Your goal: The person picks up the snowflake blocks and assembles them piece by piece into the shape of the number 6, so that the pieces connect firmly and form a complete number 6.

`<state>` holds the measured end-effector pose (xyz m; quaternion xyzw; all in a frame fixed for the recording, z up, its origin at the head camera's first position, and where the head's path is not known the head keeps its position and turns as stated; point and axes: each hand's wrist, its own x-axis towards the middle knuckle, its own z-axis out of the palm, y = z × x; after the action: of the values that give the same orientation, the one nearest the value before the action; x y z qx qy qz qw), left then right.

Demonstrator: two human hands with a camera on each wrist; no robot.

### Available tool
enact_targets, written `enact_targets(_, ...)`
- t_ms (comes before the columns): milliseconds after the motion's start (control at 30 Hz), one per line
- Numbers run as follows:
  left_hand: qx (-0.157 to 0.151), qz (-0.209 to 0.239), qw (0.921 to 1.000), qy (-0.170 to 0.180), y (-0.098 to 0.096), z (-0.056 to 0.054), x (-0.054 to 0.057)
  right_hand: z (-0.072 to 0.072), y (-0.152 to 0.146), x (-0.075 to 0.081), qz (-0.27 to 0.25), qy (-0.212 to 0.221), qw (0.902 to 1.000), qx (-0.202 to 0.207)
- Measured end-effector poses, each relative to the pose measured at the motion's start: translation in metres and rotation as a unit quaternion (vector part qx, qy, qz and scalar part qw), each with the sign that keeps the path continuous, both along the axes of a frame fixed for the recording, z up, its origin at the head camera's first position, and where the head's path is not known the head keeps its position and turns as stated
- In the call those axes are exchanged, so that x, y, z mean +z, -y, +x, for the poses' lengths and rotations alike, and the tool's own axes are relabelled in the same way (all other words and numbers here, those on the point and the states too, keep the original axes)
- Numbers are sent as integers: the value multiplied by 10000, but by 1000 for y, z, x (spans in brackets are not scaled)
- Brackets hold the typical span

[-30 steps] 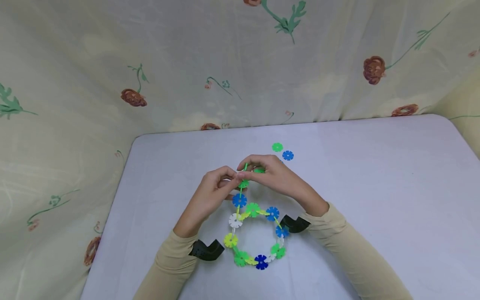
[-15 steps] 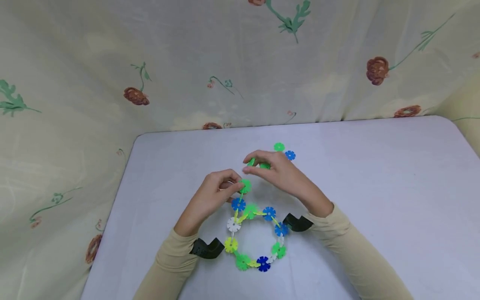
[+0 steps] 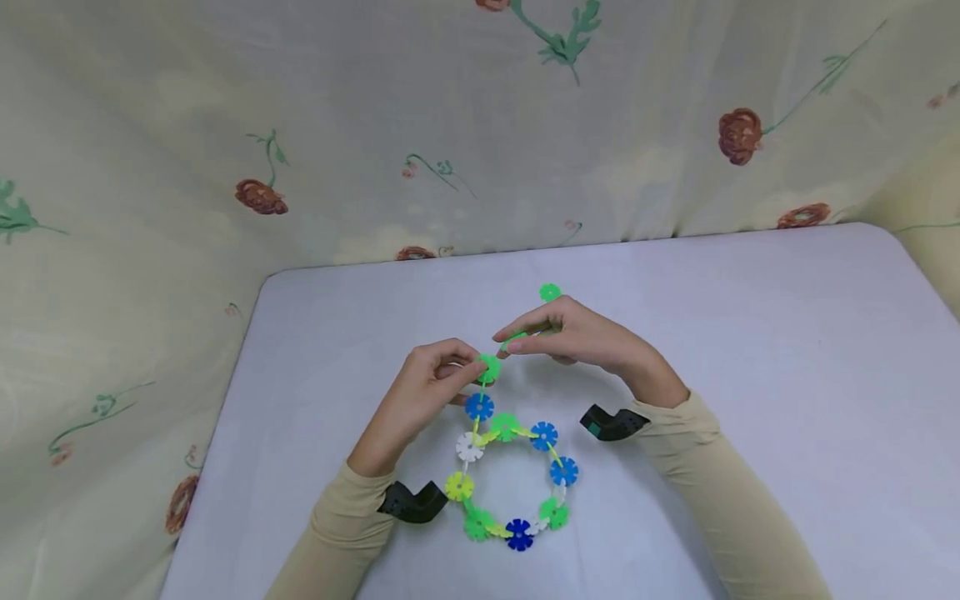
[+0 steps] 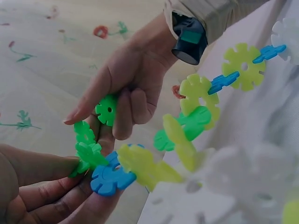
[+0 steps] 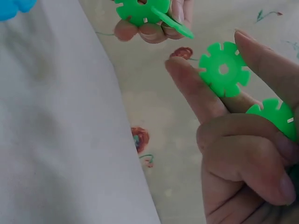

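Observation:
My left hand (image 3: 423, 387) pinches a green snowflake disc (image 3: 490, 368) at the end of a short chain. That chain runs down through a blue disc (image 3: 480, 407) into a ring of interlocked snowflake discs (image 3: 564, 472) in green, yellow, white and blue. Just to the right, my right hand (image 3: 592, 337) holds a loose green disc (image 5: 224, 70) between thumb and forefinger. Another green disc (image 5: 273, 116) is tucked against the curled fingers of that hand, as the right wrist view shows. The loose disc is apart from the chain's end in the right wrist view.
A single green disc (image 3: 550, 292) lies on the white table (image 3: 735, 350) beyond my right hand. Black wrist cameras (image 3: 414, 502) sit at both cuffs. A flowered curtain (image 3: 525, 167) hangs behind the table's far edge.
My right hand has drawn away to the right from the chain's end, and its loose green disc has tilted flatter. The blue disc at the back is now hidden. My left hand keeps its hold.

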<state>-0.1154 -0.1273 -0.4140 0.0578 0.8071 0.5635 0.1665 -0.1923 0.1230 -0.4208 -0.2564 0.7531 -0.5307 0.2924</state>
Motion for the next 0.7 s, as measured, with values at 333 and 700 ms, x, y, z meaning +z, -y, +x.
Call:
enact_targets(333, 8, 127, 9999, -27, -1, -2, 0, 4, 5, -5, 57, 193, 9983, 554)
enact_targets(700, 315, 132, 9991, -252, 0, -1, -2, 6, 16, -5, 91, 128, 9991, 400)
